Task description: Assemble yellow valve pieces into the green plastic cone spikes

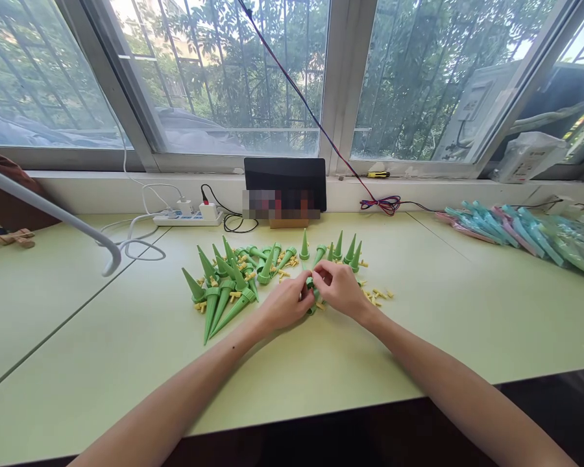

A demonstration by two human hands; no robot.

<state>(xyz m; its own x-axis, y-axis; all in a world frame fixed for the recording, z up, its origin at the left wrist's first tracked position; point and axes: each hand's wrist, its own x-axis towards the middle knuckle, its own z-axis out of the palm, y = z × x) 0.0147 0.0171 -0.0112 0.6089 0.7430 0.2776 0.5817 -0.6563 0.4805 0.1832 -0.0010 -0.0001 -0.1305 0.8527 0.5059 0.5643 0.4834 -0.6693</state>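
Observation:
My left hand (289, 299) and my right hand (338, 285) meet at the middle of the table, both closed around one green plastic plant-watering spike (310, 283). Only a little of that spike shows between my fingers. Left of my hands lies a heap of similar green spikes (226, 285), some upright on their caps, others on their sides. Several more spikes (353, 251) stand just beyond my right hand. Small yellow plastic valve pieces (377, 295) are scattered to the right of it, and others lie among the heap.
A dark tablet (285, 185) leans on the window ledge behind the spikes. To its left is a white power strip (187, 217) with cables. A white curved bar (53, 211) juts in from the left. Packs in pink, blue and green (520, 227) lie at the right.

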